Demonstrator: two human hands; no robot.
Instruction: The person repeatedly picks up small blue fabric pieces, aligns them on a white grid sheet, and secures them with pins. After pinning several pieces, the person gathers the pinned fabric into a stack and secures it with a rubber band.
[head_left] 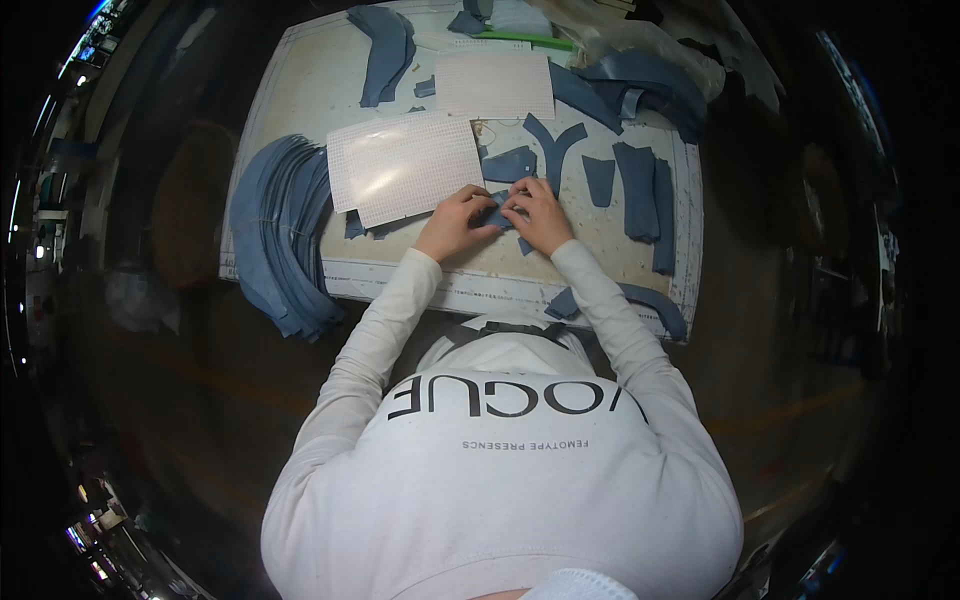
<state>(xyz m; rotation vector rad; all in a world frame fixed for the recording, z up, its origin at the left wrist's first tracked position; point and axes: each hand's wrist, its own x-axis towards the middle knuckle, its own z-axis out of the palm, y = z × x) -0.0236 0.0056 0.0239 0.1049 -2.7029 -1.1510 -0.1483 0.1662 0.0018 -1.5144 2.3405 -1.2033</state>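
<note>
At the center of the frame, I bring my left hand [455,231] and right hand [540,216] together over a small blue piece [496,211] on the table [282,95], fingertips meeting at it, probably to steady it from both sides; I cannot tell whether either grip is clamped on it. A bundle of curved blue strips [283,235] at left and loose blue pieces [637,192] at right flank us, perhaps for easy reach, beside a white gridded sheet [405,170].

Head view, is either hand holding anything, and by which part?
Right hand seems to pinch a small blue piece by its right side; whether left hand grips it can't be told.
</note>
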